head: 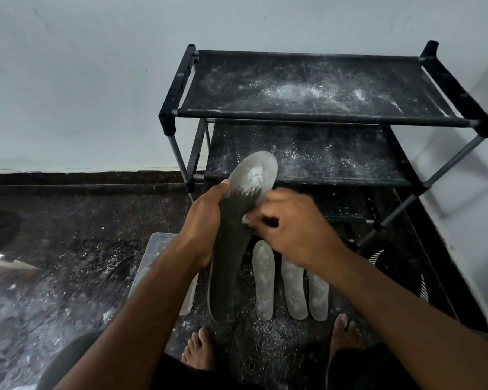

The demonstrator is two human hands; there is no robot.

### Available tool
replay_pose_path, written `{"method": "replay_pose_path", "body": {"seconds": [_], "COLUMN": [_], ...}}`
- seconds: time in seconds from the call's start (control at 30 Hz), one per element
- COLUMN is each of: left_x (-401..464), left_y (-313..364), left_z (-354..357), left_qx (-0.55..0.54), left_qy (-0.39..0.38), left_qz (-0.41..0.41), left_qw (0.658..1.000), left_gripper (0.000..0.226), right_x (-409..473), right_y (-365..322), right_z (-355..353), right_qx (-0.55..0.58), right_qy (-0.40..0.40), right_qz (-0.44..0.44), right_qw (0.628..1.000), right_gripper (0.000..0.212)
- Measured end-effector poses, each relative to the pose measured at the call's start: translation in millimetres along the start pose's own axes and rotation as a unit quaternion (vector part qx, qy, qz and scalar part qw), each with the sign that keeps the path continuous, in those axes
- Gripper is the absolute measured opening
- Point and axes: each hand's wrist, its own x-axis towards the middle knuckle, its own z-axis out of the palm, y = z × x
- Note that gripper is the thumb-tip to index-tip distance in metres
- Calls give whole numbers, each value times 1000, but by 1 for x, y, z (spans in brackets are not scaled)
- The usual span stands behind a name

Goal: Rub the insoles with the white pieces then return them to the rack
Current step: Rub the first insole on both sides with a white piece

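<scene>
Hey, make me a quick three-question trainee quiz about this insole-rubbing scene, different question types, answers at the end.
1. True or false: the top shelf of the rack holds insoles.
2. Which hand presses the white piece against the held insole? A) left hand B) right hand
3. Fill in: ___ insoles lie on the floor below the hands.

Key:
1. False; it carries only white powder.
2. B; the right hand rubs while the left hand keeps a grip on the insole's edge.
3. Three.
</scene>
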Motion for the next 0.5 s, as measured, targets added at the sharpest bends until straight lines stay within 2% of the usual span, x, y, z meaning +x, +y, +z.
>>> {"method": "replay_pose_path", "body": {"seconds": [0.1,0.17,0.23,0.27,0.3,0.43,0.5], "left_x": [-2,-1,2,4,5,4,2], "left_y": [0,-1,-3,-4,-4,-4,-5], "left_z": [2,2,1,0,0,2,4], "left_qx": [-13,-3,28,33,34,26,35], "left_qy": [-23,-21,0,5,8,-4,-6], "left_qz": [6,16,30,31,28,21,19], "left_qw": [1000,1000,999,999,999,999,999], "left_gripper": [46,43,41,40,40,43,44], "right_x": [8,7,3,2,2,8,8], "right_y": [14,15,9,7,7,16,14], "right_z": [-15,-11,0,3,2,-13,-9], "right_qx": [-40,-41,-8,8,17,-32,-37], "right_qy": [108,63,-16,-25,-12,136,108], "right_qz": [37,60,45,33,27,51,58], "right_qw": [993,995,999,999,999,989,992], "right_gripper": [12,11,8,8,9,16,13]}}
